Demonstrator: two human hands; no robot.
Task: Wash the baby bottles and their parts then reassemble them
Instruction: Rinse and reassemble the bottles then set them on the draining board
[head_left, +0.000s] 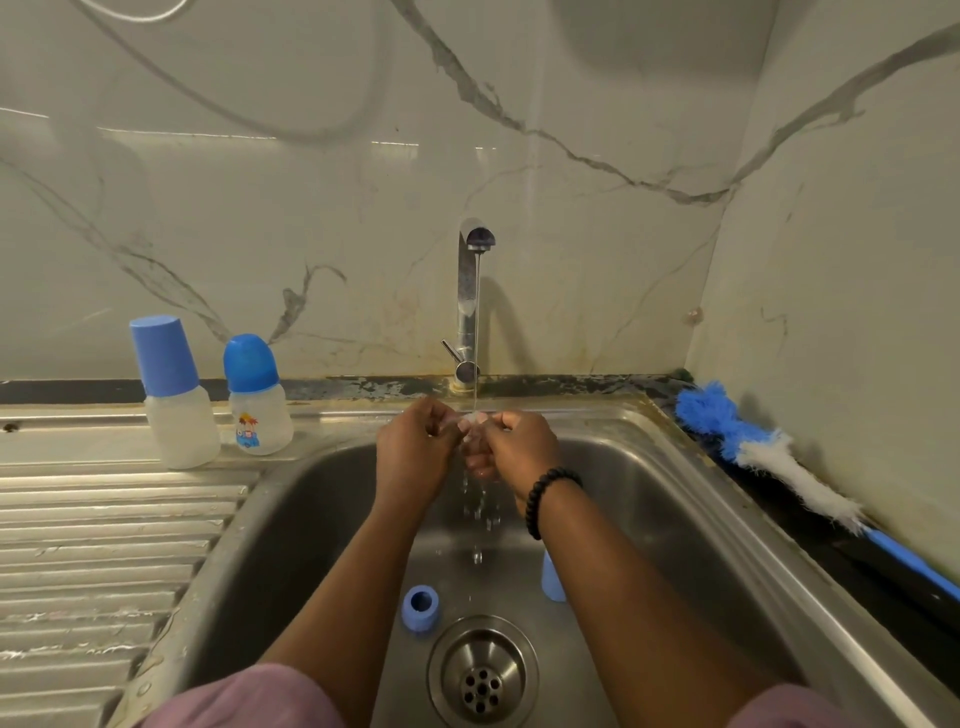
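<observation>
Marble-veined wall panels back a steel sink (649, 467) set in a ribbed draining worktop (104, 545). Tap (470, 291) at the rear centre of the sink, running; thin stream falls onto both hands.

Left hand (415, 452) and right hand (517, 447) meet directly under the tap, fingers of both curled in, pinching a small clear part (474, 420) between them in the stream. Probably a teat, but too small and washed out to confirm. Black bead bracelet (545, 499) on the right wrist.

On the sink floor: blue collar ring (420, 607) just left of the drain (482, 670); pale blue piece (551, 577) beside the right forearm, partly hidden. Left of the tap, on the worktop: two capped bottles, the taller one (176, 395) and the printed one (257, 397), just beside each other. Right of the sink, along the wall: bottle brush (769, 452).

Judgement: rinsing one small part; most of the task is still ahead.

Risks:
- Wet clear part slips from the pinch, drops into the sink, hard to spot against steel.
- Collar ring sits close to the drain; runoff could nudge it onto the strainer.
- Splash spreading onto the worktop around the bottles.
</observation>
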